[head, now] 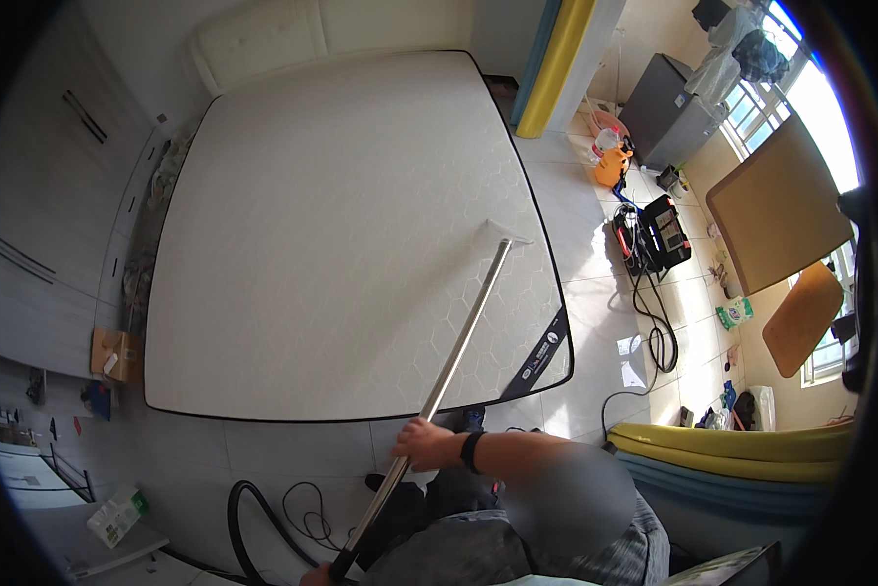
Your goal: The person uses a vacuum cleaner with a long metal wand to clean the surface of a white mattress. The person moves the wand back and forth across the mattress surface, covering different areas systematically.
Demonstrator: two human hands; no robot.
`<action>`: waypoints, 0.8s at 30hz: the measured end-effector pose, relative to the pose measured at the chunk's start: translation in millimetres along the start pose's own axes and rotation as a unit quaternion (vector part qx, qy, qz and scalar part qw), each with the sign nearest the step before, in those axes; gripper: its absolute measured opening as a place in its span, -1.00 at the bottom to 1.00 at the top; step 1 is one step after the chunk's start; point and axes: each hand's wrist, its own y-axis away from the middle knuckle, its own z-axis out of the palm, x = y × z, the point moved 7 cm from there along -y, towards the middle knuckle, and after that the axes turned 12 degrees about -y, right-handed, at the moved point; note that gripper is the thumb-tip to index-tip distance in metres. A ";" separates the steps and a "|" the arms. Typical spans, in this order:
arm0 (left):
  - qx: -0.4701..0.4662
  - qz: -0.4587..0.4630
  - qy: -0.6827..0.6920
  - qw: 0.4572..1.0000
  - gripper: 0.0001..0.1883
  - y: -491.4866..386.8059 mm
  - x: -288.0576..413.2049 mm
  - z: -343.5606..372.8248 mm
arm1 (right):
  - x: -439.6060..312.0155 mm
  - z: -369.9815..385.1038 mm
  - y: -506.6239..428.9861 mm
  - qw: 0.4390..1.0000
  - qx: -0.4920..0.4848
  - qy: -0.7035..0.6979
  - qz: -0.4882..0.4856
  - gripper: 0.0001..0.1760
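My right hand (428, 444), with a black band on the wrist, is closed around the middle of a metal vacuum wand (468, 329). Lower down, at the bottom edge of the picture, my left hand (317, 576) grips the wand's black handle end and is partly cut off. The wand slopes up to the right, where its pale, flat nozzle (510, 233) rests on a large white mattress (321, 220). A black hose (242, 513) curves over the floor left of the wand. The mattress has dark piping and a dark corner label bearing writing.
An open black tool case (666, 233) with cables (658, 337) lies on the tiles at right, near an orange sprayer bottle (612, 167) and a grey fridge (662, 110). Wardrobes (50, 183) and a cardboard box (116, 354) stand left. Yellow-and-blue curtains (732, 454) hang lower right. A thin cord (314, 513) loops beside the hose.
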 end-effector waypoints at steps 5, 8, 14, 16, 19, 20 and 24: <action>0.200 0.132 0.050 0.970 -0.42 -38.4 57.1 -82.6 | 125.3 -78.1 5.3 0.949 0.140 0.147 0.243 -0.50; 0.120 0.096 0.037 0.987 -0.47 -64.2 38.4 -74.3 | 136.8 -83.2 0.2 0.917 0.168 0.160 0.326 -0.45; -0.009 -0.100 -0.032 0.994 -0.46 45.5 -179.1 49.6 | -90.3 69.2 -73.4 0.993 -0.002 0.114 -0.019 -0.51; -0.006 -0.141 -0.026 0.990 -0.47 104.1 -241.2 74.5 | -167.5 88.2 -83.8 0.979 0.002 -0.029 -0.201 -0.58; 0.052 -0.117 -0.026 0.991 -0.46 132.8 -266.2 55.8 | -168.4 74.9 -95.4 0.977 -0.016 -0.093 -0.189 -0.54; 0.078 -0.095 -0.034 0.992 -0.46 123.7 -256.9 35.0 | -135.4 50.2 -89.6 0.984 0.045 -0.075 -0.156 -0.58; 0.096 -0.089 -0.057 0.990 -0.51 21.4 -183.4 -78.8 | 24.7 -36.4 -77.9 0.979 0.133 0.007 0.156 -0.67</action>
